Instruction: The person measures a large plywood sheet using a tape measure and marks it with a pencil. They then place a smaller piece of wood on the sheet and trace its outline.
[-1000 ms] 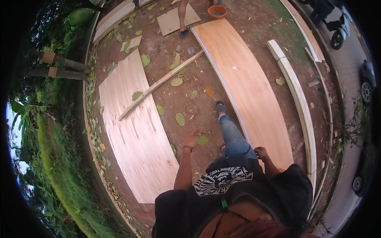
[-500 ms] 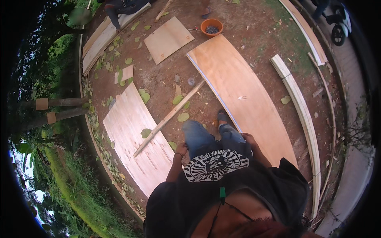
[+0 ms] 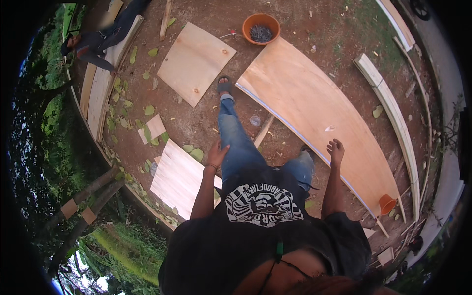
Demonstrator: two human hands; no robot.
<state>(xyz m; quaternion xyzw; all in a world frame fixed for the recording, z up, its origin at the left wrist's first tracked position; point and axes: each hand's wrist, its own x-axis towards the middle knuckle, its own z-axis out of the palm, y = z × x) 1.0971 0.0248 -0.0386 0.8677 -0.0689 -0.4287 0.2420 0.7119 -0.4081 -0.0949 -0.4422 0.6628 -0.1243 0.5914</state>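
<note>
Plywood [image 3: 314,103] is laid lengthwise on the soil [image 3: 305,29] ahead and to the right, its near edge lined in blue, with a bowl [image 3: 250,25] of nails [image 3: 260,33] set at its far corner. Over that edge the right hand [image 3: 336,151] is held half-spread and loosely curled. The left hand [image 3: 216,154] is held loosely spread beside the thigh [image 3: 236,147]; whether contact is made cannot be told. A square panel [image 3: 196,64] is laid farther ahead.
</note>
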